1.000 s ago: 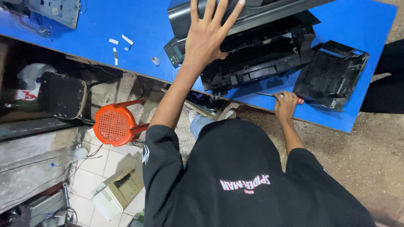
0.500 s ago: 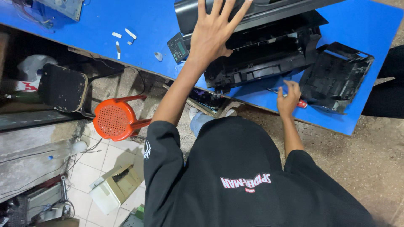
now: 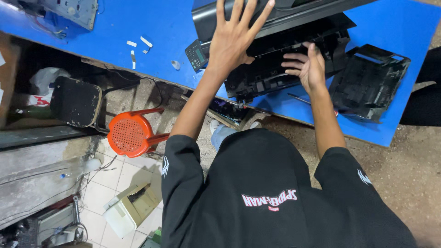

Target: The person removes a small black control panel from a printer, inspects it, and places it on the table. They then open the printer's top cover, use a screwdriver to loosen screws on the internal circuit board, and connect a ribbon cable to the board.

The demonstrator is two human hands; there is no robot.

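Left hand (image 3: 234,39) lies flat with its fingers fanned wide, palm pressed on the glossy black top of the printer (image 3: 275,55); right hand (image 3: 307,66) rests beside it on the opened body, fingers loosely spread and slightly curled over the dark ribbed plastic inside, gripping nothing that can be made out.

Blue table (image 3: 115,27) is the largest surface, a smooth matte sheet running across the far side of the scene with a worn near edge. On it, toward the right, sits the printer, a long angular shell of hard black plastic (its cover lifted, the inner frame showing slots and ridges). Just right of it lies a detached black tray (image 3: 370,80), rectangular and hollow, with raised walls. A small control panel (image 3: 196,54) with a greenish display window hangs at the printer's left end, just beside the left wrist. A thin metal screwdriver (image 3: 305,100) lies on the table near the right forearm.

Below the table on the left, a round orange stool (image 3: 128,134) with a perforated seat lies tipped on its side. A grey circuit board (image 3: 73,9) sits at the far left corner of the table. Several small white strips (image 3: 138,45), flat and paper-like, lie scattered on the blue surface left of the printer.
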